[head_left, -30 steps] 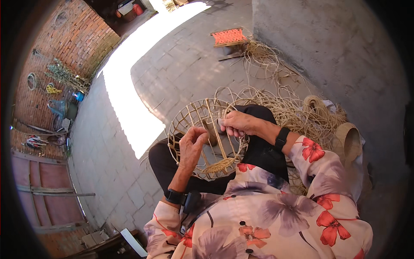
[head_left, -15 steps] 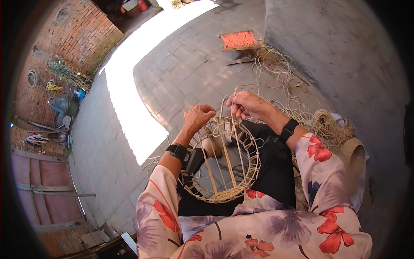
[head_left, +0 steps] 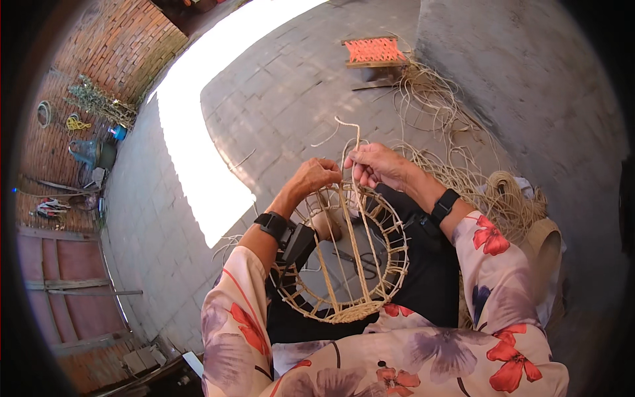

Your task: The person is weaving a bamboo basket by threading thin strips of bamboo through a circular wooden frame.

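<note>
A round frame (head_left: 397, 272), bound in tan cord, rests tilted on my lap. Several cord strands (head_left: 358, 258) run from its far rim to a woven patch (head_left: 354, 311) at the near rim. At the far rim my left hand (head_left: 320, 175) is closed, its fingertips pinched where cord meets frame; exactly what they grip is partly hidden. Beside it, my right hand (head_left: 380, 164) pinches a loose cord (head_left: 358, 135), whose free end rises above the fingers and bends left. Through the ring shows a dark tool that looks like scissors (head_left: 364, 264).
Loose tan cord (head_left: 456, 159) lies tangled on the floor to my right, near a coil (head_left: 504, 188) and a tan roll (head_left: 541, 235). A small stool with an orange woven seat (head_left: 374, 49) stands ahead, by the grey wall (head_left: 516, 86). A brick wall (head_left: 112, 46) is at left.
My left hand has moved right along the rim, closer to my right hand. The loose cord's end now sticks up higher above my right hand. The view has shifted slightly.
</note>
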`<state>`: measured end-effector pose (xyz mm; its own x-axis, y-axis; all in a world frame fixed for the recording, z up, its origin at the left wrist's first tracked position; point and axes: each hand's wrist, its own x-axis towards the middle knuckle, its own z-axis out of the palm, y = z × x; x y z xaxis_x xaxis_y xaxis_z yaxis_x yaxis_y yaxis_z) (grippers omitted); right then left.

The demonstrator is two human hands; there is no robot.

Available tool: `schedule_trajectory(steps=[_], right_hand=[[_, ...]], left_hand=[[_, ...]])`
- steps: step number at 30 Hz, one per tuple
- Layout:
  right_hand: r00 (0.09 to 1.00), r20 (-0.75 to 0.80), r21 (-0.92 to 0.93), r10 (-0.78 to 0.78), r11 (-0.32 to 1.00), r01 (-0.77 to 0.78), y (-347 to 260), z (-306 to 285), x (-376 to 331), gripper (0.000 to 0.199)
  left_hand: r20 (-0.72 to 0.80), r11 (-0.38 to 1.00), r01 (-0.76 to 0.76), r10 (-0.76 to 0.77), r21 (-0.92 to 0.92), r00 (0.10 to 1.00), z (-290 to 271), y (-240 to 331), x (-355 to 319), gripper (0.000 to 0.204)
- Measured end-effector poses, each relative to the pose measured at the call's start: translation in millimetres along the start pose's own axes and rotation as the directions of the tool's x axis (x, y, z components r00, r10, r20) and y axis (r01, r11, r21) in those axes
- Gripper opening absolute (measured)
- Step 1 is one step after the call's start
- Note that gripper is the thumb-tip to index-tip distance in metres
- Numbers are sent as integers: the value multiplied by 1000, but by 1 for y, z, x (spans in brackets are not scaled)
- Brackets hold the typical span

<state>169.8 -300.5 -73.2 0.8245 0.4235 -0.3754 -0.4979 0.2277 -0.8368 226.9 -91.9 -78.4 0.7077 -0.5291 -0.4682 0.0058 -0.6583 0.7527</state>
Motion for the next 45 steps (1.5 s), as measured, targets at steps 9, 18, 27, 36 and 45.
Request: schedule_trajectory(steps=[9, 18, 27, 36, 45], right_hand=[[999, 14, -63, 29, 998, -28, 1, 1, 23, 26], [997, -40, -121, 67, 990, -71, 28, -3, 47, 19], [990, -101, -306, 96, 944, -122, 51, -11, 62, 15], [970, -207, -581, 125, 782, -224, 56, -20, 56, 13], [855, 193, -980, -482, -63, 186, 20, 24, -32, 28]], left_hand=[[-146, 1000, 8, -12, -27, 989, -1, -27, -9, 22], [-238, 997, -76, 67, -27, 969, 15, -15, -13, 14], [-233, 979, -125, 160, 158, 959, 26, -5, -20, 24], [-136, 877, -191, 276, 442, 951, 23, 11, -16, 28], [168, 892, -168, 105, 420, 980, 7, 9, 7, 32]])
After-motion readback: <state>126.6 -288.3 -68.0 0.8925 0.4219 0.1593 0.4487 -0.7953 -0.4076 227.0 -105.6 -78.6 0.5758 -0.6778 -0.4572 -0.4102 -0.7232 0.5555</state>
